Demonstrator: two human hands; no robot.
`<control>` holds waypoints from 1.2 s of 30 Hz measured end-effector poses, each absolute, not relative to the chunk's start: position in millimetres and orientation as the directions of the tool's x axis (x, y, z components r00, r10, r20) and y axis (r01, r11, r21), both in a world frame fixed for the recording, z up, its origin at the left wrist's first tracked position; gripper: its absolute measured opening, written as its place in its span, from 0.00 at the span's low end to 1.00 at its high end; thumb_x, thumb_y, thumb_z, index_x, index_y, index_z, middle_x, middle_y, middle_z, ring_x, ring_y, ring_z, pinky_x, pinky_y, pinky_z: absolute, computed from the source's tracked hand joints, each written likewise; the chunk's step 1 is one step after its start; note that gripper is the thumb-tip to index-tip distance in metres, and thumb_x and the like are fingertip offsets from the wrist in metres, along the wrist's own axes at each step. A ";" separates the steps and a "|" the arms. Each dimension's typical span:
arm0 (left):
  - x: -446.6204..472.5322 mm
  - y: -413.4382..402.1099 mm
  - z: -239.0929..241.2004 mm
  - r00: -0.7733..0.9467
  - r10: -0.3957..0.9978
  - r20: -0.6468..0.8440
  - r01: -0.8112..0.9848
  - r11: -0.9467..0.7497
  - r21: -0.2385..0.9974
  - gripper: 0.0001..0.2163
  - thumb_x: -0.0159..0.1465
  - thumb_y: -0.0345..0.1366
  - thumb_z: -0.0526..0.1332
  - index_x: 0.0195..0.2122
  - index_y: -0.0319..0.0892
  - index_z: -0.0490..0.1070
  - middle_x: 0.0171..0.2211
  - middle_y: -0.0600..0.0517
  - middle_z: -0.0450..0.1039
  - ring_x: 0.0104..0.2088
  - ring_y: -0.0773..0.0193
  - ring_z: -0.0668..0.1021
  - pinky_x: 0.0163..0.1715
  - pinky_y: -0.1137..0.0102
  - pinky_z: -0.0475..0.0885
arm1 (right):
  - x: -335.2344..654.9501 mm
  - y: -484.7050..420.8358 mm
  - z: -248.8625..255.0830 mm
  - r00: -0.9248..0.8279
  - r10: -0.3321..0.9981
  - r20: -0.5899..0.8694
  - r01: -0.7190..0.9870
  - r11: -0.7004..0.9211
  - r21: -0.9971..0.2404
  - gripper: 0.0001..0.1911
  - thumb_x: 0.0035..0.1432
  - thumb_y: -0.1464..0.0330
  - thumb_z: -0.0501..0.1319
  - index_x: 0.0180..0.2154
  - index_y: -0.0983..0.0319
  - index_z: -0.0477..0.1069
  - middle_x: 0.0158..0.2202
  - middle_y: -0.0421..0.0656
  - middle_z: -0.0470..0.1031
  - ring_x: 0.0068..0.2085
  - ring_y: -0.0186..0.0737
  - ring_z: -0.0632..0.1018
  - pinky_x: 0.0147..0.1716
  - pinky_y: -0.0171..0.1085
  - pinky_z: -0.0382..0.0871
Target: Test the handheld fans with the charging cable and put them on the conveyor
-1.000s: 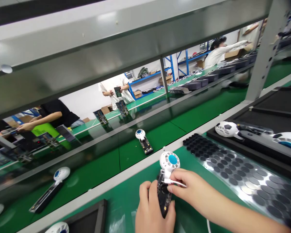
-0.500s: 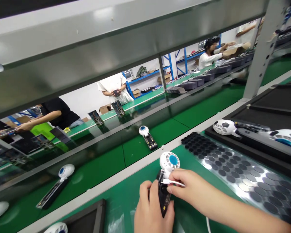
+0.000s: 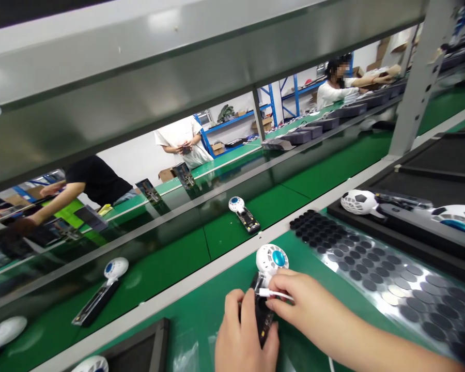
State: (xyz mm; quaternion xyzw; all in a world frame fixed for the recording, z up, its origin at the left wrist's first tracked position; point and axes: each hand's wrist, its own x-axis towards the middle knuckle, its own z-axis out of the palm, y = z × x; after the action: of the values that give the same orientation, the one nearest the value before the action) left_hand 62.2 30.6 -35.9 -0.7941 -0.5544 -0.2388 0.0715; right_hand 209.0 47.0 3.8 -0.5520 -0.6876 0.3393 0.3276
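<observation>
A handheld fan (image 3: 272, 258) with a round white head, blue centre and dark handle lies on the green bench in front of me. My left hand (image 3: 245, 330) is closed around its handle, fingers on one side and thumb on the other. Between thumb and fingertips, my right hand (image 3: 294, 292) pinches the white plug of a charging cable (image 3: 264, 292). That plug meets the side of the handle just below the head; whether it is fully in, I cannot tell. The cable runs under my right wrist to the bottom edge.
Behind the bench rail (image 3: 201, 274), a green conveyor belt (image 3: 178, 258) carries more fans (image 3: 248, 219). A sheet of round black stickers (image 3: 356, 258) lies at right beside a black tray (image 3: 335, 209) holding fans. Metal beams cross overhead. Several co-workers stand or sit across the line.
The fans on the belt have shifted to the right. My hands, the held fan and the cable plug stay almost in place. Across the line, co-workers' arms have moved.
</observation>
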 end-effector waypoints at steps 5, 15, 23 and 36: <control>63.0 30.4 -33.3 0.235 0.858 0.457 0.909 -0.360 0.209 0.18 0.52 0.29 0.55 0.45 0.41 0.57 0.41 0.44 0.61 0.35 0.56 0.75 0.25 0.65 0.74 | 206.0 42.4 3.1 -0.165 0.978 0.125 0.580 0.199 -0.790 0.09 0.50 0.75 0.53 0.20 0.60 0.58 0.27 0.37 0.65 0.29 0.36 0.69 0.27 0.33 0.58; 63.1 28.9 -16.1 0.085 0.927 0.365 0.881 -0.241 0.408 0.17 0.52 0.30 0.51 0.44 0.40 0.59 0.43 0.42 0.61 0.35 0.55 0.76 0.28 0.60 0.73 | 202.1 30.2 -0.9 -0.360 0.825 0.436 0.737 0.538 -0.409 0.12 0.52 0.77 0.50 0.32 0.61 0.69 0.28 0.42 0.69 0.25 0.40 0.70 0.21 0.37 0.58; 54.7 25.5 -2.2 0.033 0.877 0.479 0.855 -0.273 0.441 0.15 0.53 0.34 0.54 0.43 0.45 0.59 0.41 0.46 0.61 0.26 0.62 0.75 0.20 0.67 0.69 | 197.6 23.6 11.4 -0.462 0.720 0.518 0.635 0.676 -0.373 0.19 0.53 0.78 0.45 0.40 0.65 0.71 0.27 0.47 0.75 0.24 0.42 0.73 0.20 0.38 0.64; 56.8 24.5 -0.6 -0.007 0.901 0.434 0.700 -0.305 0.645 0.21 0.50 0.34 0.56 0.47 0.47 0.57 0.45 0.47 0.62 0.44 0.56 0.71 0.39 0.60 0.70 | 199.4 29.8 -4.3 -0.161 0.961 0.226 0.109 0.245 -0.963 0.20 0.60 0.69 0.47 0.52 0.47 0.55 0.55 0.38 0.60 0.53 0.39 0.64 0.46 0.39 0.65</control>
State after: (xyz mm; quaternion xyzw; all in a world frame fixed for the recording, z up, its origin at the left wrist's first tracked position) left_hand 56.8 24.5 -0.6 -0.6940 -0.5768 -0.4134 -0.1215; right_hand 199.4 29.8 -4.3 -0.4297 -0.6225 0.4393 0.4846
